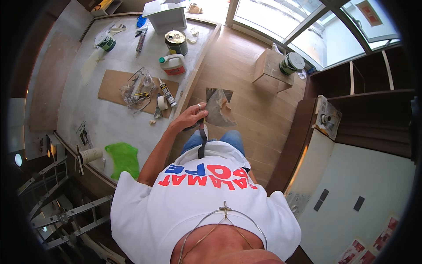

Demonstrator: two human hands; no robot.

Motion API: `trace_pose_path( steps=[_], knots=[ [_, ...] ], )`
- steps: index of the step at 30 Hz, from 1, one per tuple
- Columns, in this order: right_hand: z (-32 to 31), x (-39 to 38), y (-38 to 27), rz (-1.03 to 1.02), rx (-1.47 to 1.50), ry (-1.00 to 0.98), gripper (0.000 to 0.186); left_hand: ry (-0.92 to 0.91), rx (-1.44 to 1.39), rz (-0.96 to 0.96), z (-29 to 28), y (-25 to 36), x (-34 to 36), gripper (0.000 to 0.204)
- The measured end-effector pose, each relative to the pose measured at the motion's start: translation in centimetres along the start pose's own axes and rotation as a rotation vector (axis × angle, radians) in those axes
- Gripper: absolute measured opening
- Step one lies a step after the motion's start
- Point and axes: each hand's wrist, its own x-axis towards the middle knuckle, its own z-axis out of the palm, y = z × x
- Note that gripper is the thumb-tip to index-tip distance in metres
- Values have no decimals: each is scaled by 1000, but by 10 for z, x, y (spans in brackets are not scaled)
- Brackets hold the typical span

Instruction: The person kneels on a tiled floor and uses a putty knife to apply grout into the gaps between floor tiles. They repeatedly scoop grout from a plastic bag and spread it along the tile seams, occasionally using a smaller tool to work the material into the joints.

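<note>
My left hand [191, 117], with a ring on one finger, is in front of my waist beside the edge of the work surface. Its fingers are curled round a small dark object, mostly hidden by the palm, whose kind I cannot make out. A black strap [202, 143] hangs just below the hand. Right by the fingertips is a clear plastic sheet or bag [220, 112] with a brown scrap in it, over a dark square piece [226, 94]. Whether my fingers touch the plastic is unclear. My right hand is hidden behind my body.
On the light work surface [88, 114] are a brown board [110, 86], a sealant tube [167, 93], a tape roll [162, 103], a jug [173, 64], a metal can [176, 42] and a green bag [122, 159]. A bucket [292, 63] stands on a stool [271, 70]; a ladder [66, 218] is at left.
</note>
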Motion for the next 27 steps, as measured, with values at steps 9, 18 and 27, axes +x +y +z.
trace_pose_path(
  steps=[9, 18, 27],
  knots=[
    [-14, 116, -186, 92, -78, 23, 31, 71, 19, -76, -92, 80, 207, 34],
    [-21, 343, -611, -230, -115, -121, 31, 181, -191, -149, -98, 171, 386, 49],
    [22, 392, -1042, -692, -231, -102, 26, 470, -272, -36, -167, 228, 502, 31]
  ],
)
